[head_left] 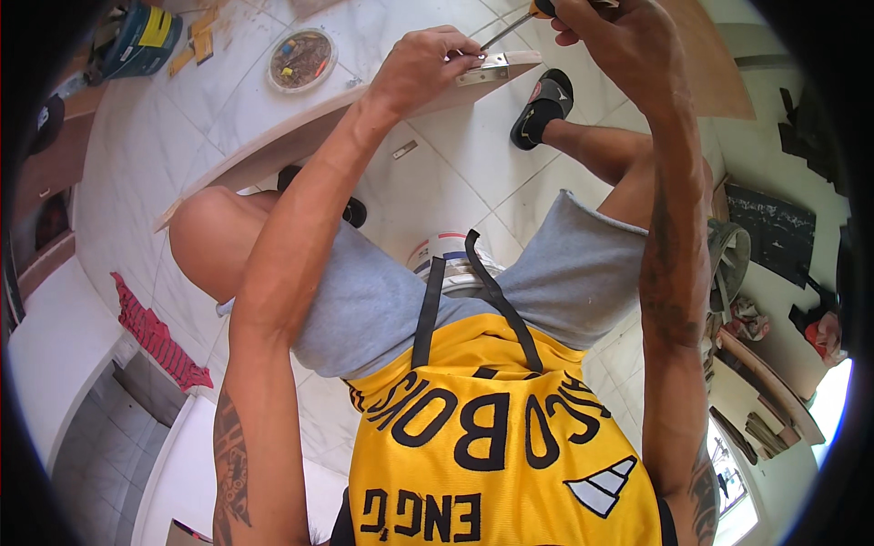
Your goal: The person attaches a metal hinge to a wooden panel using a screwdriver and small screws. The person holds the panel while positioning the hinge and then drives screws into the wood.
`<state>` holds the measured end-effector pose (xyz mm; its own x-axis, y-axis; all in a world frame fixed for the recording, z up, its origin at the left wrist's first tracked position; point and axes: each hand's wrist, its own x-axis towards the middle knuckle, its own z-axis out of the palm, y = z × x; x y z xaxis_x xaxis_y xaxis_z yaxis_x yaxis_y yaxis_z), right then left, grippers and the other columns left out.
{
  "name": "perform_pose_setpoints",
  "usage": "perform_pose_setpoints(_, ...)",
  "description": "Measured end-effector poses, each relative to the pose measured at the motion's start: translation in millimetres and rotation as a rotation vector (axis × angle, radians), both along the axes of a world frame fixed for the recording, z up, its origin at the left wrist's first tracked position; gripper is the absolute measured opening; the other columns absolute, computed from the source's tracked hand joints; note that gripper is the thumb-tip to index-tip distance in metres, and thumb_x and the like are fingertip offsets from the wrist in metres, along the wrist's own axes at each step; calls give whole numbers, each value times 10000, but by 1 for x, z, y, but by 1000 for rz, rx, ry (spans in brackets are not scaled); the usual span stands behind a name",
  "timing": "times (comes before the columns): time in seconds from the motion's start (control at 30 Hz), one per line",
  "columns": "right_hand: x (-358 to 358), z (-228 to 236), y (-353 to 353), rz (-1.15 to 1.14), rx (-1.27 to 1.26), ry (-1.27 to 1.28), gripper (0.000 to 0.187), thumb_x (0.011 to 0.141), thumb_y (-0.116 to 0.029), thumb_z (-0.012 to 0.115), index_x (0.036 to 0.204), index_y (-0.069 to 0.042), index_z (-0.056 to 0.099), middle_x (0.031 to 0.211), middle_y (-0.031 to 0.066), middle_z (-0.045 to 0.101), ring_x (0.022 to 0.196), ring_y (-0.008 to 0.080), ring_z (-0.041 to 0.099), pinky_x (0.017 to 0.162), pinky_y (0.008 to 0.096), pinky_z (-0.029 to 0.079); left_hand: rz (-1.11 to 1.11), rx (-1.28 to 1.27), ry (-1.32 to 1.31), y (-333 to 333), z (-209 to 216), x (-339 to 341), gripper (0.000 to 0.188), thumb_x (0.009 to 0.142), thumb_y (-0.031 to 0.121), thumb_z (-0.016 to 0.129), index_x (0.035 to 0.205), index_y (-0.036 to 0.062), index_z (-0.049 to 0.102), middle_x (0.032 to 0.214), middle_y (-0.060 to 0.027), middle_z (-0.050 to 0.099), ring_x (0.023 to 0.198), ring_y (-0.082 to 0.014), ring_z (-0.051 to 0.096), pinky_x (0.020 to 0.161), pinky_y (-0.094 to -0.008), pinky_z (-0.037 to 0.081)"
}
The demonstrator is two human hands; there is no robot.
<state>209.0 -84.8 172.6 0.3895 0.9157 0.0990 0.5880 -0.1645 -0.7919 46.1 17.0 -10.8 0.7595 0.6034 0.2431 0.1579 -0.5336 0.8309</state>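
Observation:
My left hand (423, 64) presses on a small metal hinge (487, 68) at the end of a pale wooden board (300, 127) that slants across the tiled floor. My right hand (605, 36) is closed round the handle of a screwdriver (510, 27), whose thin shaft points down at the hinge. The handle is mostly hidden in the fist. I sit with knees apart, in grey shorts and a yellow shirt, with one foot in a black sandal (543, 107) beyond the board.
A round lid holding small parts (302, 59) lies on the floor at the far left, with a blue and yellow case (141, 38) beyond it. A red cloth (155, 337) lies at left. A small metal piece (405, 148) lies under the board. Dark clutter at right.

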Motion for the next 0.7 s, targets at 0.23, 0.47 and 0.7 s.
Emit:
perform_pose_setpoints(0.23, -15, -12, 14, 52, -92, -54, 238, 950, -177, 712, 1021, 48, 674, 865, 124, 738, 721, 171, 702, 608, 297, 573, 29, 21, 53, 3, -2, -21, 185, 935, 148, 735, 1064, 23, 780, 983, -85, 754, 829, -208, 720, 764, -327, 569)
perform_pose_setpoints(0.47, -13, -5, 15, 100, -103, -145, 223, 950, -167, 716, 1018, 42, 674, 851, 117, 724, 728, 165, 681, 636, 301, 568, 17, 32, 47, 2, 2, -15, 180, 932, 140, 732, 1062, 26, 782, 975, -81, 754, 831, -209, 726, 775, -320, 564)
perform_pose_setpoints(0.7, -7, -16, 14, 157, -62, -156, 227, 932, -161, 735, 1009, 44, 678, 844, 114, 721, 724, 170, 679, 630, 311, 564, 25, 16, 59, 3, 2, -16, 177, 933, 133, 728, 1062, 25, 783, 987, -88, 756, 847, -210, 735, 786, -320, 566)
